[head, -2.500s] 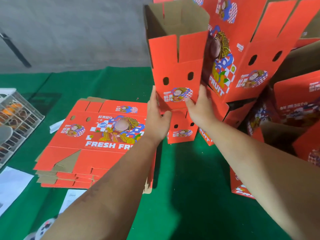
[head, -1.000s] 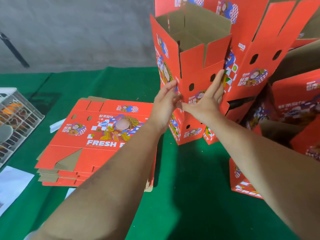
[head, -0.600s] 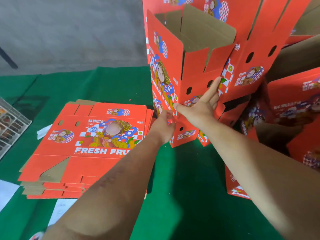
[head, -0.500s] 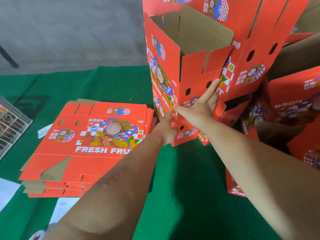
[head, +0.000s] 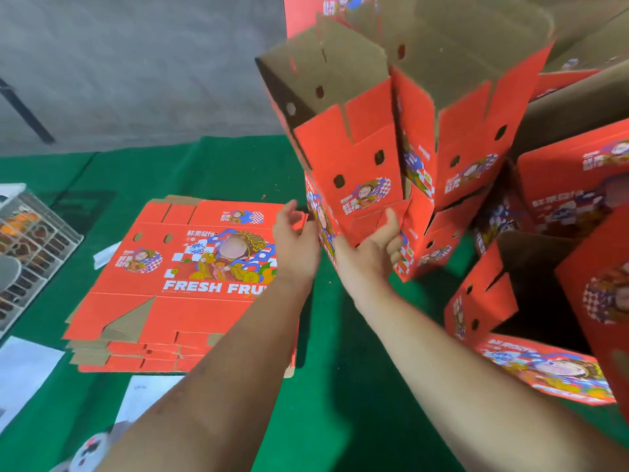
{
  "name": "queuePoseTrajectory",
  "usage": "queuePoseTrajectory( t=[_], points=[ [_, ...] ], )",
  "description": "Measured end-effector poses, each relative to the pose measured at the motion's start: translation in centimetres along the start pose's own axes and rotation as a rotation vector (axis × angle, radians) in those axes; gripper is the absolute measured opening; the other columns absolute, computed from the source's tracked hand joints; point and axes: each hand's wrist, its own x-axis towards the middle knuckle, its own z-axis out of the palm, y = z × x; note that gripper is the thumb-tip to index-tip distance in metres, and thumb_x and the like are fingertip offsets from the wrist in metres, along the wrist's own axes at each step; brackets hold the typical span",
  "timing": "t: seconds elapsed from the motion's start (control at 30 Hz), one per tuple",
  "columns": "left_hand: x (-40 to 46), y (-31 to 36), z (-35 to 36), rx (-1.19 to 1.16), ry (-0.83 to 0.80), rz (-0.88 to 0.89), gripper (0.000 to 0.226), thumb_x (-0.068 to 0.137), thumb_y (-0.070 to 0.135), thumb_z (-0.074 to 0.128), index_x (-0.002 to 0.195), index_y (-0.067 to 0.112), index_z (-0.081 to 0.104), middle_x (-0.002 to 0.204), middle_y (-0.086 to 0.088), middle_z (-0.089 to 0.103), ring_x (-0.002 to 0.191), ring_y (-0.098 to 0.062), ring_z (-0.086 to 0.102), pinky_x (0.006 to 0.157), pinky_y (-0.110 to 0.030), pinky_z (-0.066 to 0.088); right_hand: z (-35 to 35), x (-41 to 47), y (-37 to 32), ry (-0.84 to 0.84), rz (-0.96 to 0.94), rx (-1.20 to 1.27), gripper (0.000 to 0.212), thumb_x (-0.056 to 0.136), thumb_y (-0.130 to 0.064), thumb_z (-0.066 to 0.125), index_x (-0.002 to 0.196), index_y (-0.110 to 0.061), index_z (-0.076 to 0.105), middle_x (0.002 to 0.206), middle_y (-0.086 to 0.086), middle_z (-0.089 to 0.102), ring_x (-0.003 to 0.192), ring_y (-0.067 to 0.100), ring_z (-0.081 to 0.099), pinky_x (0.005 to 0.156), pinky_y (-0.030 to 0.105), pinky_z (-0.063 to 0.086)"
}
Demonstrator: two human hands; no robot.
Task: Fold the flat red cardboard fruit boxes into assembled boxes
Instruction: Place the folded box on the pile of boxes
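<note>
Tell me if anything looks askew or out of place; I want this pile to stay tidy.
The opened box that the right hand props from below stands tilted among the assembled boxes, its top flaps unfolded. One assembled box at the right lies on its side, opening sideways. The flat stack lies fairly even.

Both bare forearms reach forward and up from the bottom edge, close together at the wrists. The left hand (head: 296,240) is held palm inward with relaxed, slightly bent fingers. The right hand (head: 369,248) is turned palm up, its fingers (head: 391,218) extended upward and lightly curved.
</note>
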Motion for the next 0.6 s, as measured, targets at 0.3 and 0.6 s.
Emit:
queuePoseTrajectory(
  t=[0.3, 0.6],
  points=[
    [-4.3, -2.2, -2.4, -0.283, 0.048, -0.252, 0.04, 0.097, 0.011, 0.062, 0.134, 0.022, 0.05, 0.117, -0.006, 0.062, 0.097, -0.018, 0.062, 0.093, -0.037, 0.051, 0.8, -5.1, 2.2, -0.436, 0.101, 0.269, 0.035, 0.097, -0.011, 0.057, 0.128, -0.026, 0.055, 0.103, -0.011, 0.06, 0.092, 0.009, 0.06, 0.07, 0.017, 0.041],
    [1.0, -2.2, -10.0, 0.147, 0.564, -0.175, 0.105, 0.076, 0.039, 0.089, 0.157, 0.01, 0.028, 0.149, -0.017, 0.041, 0.141, -0.034, 0.043, 0.115, -0.042, 0.039, -0.3, -3.1, 2.8, -0.329, 0.268, 0.367, 0.043, 0.096, -0.014, 0.06, 0.132, -0.026, 0.039, 0.102, -0.002, 0.058, 0.086, 0.022, 0.062, 0.072, 0.031, 0.048]
  ],
)
